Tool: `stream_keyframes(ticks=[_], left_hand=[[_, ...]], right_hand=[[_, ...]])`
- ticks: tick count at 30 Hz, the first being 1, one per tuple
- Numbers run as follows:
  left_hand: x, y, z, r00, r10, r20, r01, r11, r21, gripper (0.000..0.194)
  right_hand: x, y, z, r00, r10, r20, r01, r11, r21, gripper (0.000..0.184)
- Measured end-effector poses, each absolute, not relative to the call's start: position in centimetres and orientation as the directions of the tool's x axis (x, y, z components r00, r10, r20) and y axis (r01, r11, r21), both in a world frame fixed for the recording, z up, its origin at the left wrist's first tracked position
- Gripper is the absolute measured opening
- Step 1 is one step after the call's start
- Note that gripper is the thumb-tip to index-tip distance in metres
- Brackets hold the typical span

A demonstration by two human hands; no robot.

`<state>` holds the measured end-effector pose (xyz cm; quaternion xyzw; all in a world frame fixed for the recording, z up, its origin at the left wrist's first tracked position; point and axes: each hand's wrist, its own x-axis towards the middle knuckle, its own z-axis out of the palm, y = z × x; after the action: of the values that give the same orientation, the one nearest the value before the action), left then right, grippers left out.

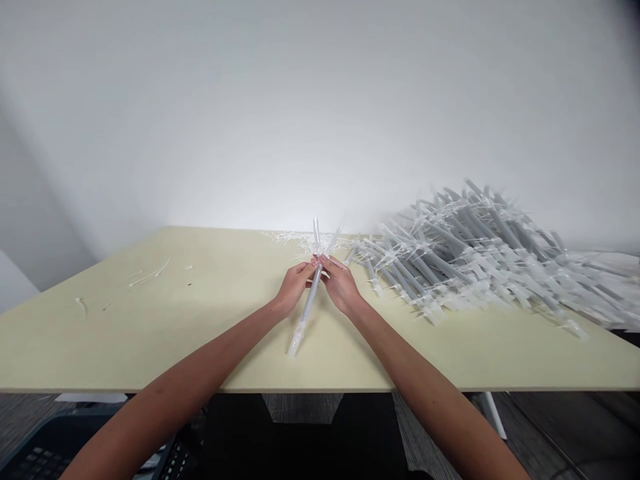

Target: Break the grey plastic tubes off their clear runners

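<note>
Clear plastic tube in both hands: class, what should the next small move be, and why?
Probably a slight twist of the clear plastic tube between the left hand and right hand, because both grip it together just below its forked far end, where pieces seem to join. A heap of similar tubes lies to the right.

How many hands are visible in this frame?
2: the left hand and the right hand, both on a translucent plastic tube over the pale table; no other hands show.
</note>
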<state>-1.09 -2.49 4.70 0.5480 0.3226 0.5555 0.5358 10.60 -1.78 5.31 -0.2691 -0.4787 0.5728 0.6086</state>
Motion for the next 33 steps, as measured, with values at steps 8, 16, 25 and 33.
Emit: stream_keyframes(ticks=[8,16,25,33], left_hand=[[-1.9,-1.7,4.7,0.122,0.968,0.218,-0.461,-0.140,0.876,0.023],[-1.2,-2.7,4.5,-0.155,0.908,0.390,-0.038,-0.400,0.916,0.019],[-1.4,-3.5,5.5,-0.146,0.854,0.500,0.080,-0.494,0.866,0.020],[-1.4,-2.2,4.6,0.005,0.959,0.284,-0.164,-0.280,0.946,0.032]], right_hand=[[10.3,-2.2,5.3,-0.101,0.950,0.296,-0.495,0.210,-0.843,0.024],[10.1,-1.7,4.6,-0.006,0.960,0.281,-0.410,0.254,-0.876,0.024],[9.7,-1.9,4.9,-0.040,0.942,0.334,-0.462,0.279,-0.842,0.019],[10.2,-1.7,4.6,-0.091,0.962,0.259,-0.490,0.183,-0.852,0.026]])
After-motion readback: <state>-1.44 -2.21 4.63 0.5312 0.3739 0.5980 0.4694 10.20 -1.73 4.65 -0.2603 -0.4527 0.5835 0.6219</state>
